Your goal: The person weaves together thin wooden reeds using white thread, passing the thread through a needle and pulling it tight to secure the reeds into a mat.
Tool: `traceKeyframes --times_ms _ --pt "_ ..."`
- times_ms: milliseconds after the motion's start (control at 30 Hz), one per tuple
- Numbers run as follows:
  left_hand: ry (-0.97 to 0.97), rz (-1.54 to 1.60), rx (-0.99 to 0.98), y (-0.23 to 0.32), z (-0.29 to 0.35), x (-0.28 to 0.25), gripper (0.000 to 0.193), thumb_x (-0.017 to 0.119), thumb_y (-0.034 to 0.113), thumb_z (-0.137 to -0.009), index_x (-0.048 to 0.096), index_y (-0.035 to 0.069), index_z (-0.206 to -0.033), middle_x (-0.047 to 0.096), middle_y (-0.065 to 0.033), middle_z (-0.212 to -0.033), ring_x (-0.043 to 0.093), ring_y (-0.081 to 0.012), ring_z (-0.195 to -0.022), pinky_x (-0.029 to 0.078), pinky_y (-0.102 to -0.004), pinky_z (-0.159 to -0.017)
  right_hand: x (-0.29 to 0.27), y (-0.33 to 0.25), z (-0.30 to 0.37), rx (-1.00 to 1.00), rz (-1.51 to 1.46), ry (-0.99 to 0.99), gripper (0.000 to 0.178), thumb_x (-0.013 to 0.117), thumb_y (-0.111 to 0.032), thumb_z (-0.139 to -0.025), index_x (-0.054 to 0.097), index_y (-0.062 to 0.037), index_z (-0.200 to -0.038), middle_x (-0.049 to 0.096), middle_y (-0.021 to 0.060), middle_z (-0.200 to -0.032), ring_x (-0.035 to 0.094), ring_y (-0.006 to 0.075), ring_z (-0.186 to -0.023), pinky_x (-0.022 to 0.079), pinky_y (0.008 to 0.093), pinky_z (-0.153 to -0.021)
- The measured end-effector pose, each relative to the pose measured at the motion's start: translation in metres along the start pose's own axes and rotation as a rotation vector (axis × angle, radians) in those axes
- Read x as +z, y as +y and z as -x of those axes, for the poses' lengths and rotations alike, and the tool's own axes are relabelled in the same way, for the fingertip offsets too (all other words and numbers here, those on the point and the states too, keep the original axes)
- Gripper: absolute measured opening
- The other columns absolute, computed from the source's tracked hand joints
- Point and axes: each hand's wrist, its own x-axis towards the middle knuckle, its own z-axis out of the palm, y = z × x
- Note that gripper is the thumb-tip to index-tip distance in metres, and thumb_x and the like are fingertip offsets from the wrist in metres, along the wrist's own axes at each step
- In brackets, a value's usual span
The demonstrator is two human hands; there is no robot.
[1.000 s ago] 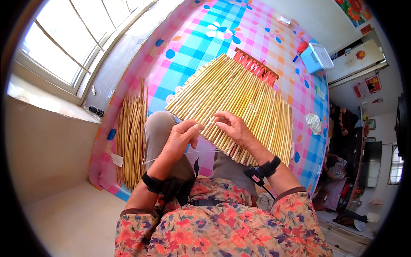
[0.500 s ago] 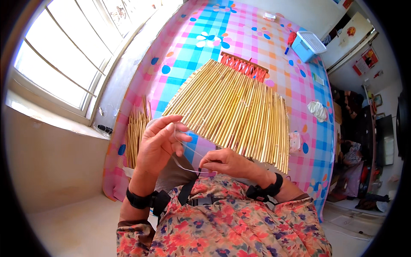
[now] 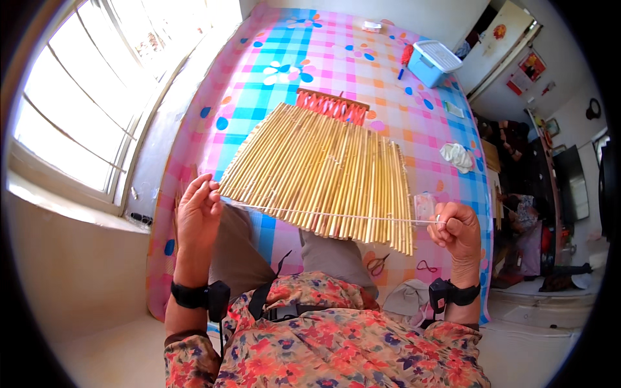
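Note:
A thin pale string [image 3: 362, 218] is stretched across the near part of a mat of yellowish reed stalks [image 3: 317, 171]. At its left end my left hand [image 3: 198, 210] pinches the string, close to the mat's left corner. My right hand [image 3: 457, 229] is closed on the other end, out past the mat's right edge. The stalks lie side by side, and the mat slants over my knees. Red lacing [image 3: 330, 108] on a brown wooden bar shows at the mat's far end.
Scissors [image 3: 377, 264] and a small dark cord loop [image 3: 427, 266] lie near my right knee. A clear packet [image 3: 424, 205], a crumpled white cloth [image 3: 457, 157] and a blue lidded box [image 3: 433, 64] are at right on the checked cover [image 3: 252, 152]. A barred window [image 3: 77, 116] stands left.
My hands have spread from close together before my lap to either side of the mat, drawing the string straight. The view has shifted, uncovering the scissors and cord loop.

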Motion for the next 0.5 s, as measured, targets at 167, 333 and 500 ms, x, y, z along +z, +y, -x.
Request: traceKeyframes --times_ms 167,333,500 --pt "-0.022 0.007 0.054 -0.005 -0.009 -0.022 0.021 0.048 0.005 -0.092 0.052 0.000 -0.112 0.058 -0.0091 -0.090 0.055 -0.0094 -0.068 0.045 -0.0164 -0.051 -0.025 -0.037 0.027 0.279 0.577 0.259 0.011 0.063 -0.011 -0.082 0.063 -0.0001 -0.080 0.054 -0.0001 -0.067 0.044 0.0048 -0.054 0.035 0.0190 -0.047" --pt "0.000 -0.018 0.020 -0.013 -0.016 -0.015 0.020 0.047 0.005 -0.092 0.053 0.000 -0.111 0.058 -0.0080 -0.091 0.055 -0.0076 -0.068 0.049 -0.0147 -0.056 -0.057 -0.037 0.048 0.354 0.934 0.384 0.011 0.064 -0.015 -0.082 0.064 -0.0044 -0.083 0.053 -0.0036 -0.069 0.044 0.0040 -0.060 0.037 0.0195 -0.051" --pt "-0.037 -0.045 0.003 -0.022 -0.019 -0.010 0.019 0.050 0.004 -0.091 0.054 0.000 -0.109 0.058 -0.0072 -0.089 0.055 -0.0070 -0.066 0.050 -0.0134 -0.056 -0.092 -0.032 0.072 0.184 1.070 0.498 0.007 0.063 -0.011 -0.082 0.064 -0.0034 -0.082 0.053 -0.0033 -0.070 0.045 0.0042 -0.062 0.037 0.0195 -0.054"
